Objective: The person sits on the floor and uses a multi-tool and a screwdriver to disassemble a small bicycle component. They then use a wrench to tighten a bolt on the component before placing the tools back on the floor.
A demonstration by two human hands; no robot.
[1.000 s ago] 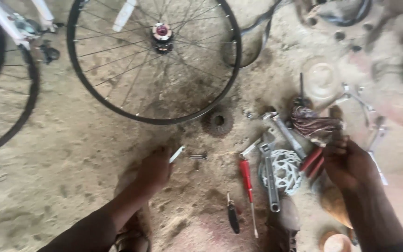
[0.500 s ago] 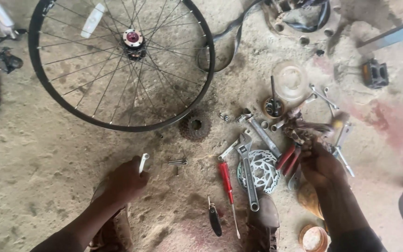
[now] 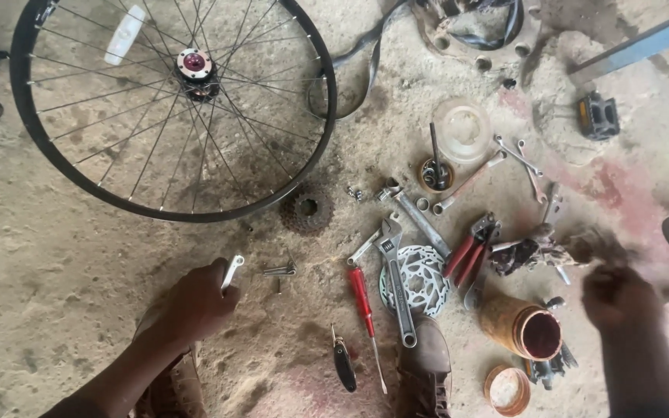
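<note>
My left hand rests near the dusty ground, closed around a small silver tool whose end sticks out above the knuckles. A few small metal pieces lie just right of it. My right hand hovers blurred at the right, beside a rusty tin lying on its side. Whether it holds anything is unclear. Between the hands lie an adjustable wrench on a brake disc, a red-handled screwdriver and red-handled pliers. A spoked bicycle wheel lies flat at the upper left.
A sprocket cassette sits below the wheel rim. Spanners, a clear plastic tub, a pedal and an inner tube lie further back. A round tin lid and a dark pocket tool are close to me.
My right hand has swung away from the pliers and tool pile toward the right, past the rusty tin. The left hand keeps hold of the silver tool. The view has shifted right.
</note>
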